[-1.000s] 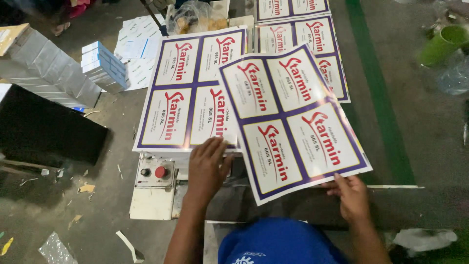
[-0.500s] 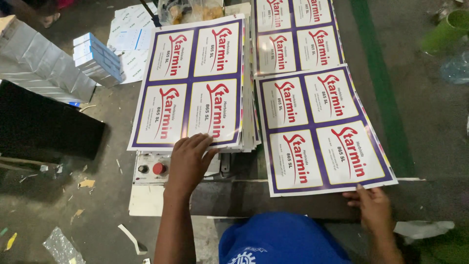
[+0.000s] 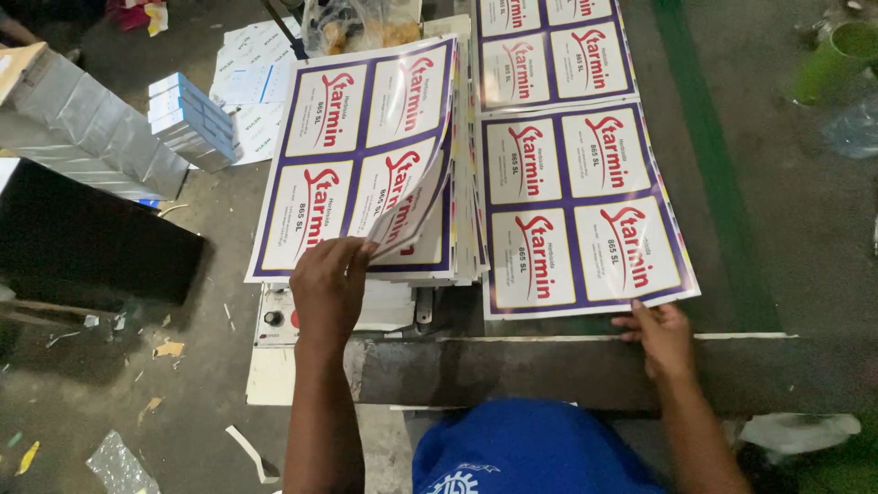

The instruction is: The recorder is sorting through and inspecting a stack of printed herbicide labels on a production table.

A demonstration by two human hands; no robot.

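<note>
— Sheets on the worktop [image 3: 549,370]?
— A stack of printed label sheets [image 3: 366,155] sits left; one flat sheet [image 3: 581,206] lies just beside it.
— And the hands?
— The left hand [image 3: 329,288] pinches a lifted sheet corner; the right hand [image 3: 660,334], fingers loosely spread, presses the flat sheet's near edge.

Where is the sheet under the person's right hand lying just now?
In the head view, the printed sheet lies flat right of the stack of sheets, its near edge under the right hand.

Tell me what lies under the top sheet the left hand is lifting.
Under the lifted top sheet, the left hand exposes more printed label sheets in a stack, edges fanned at the right. Below the stack, a control box shows partly. What the stack rests on is hidden.
</note>
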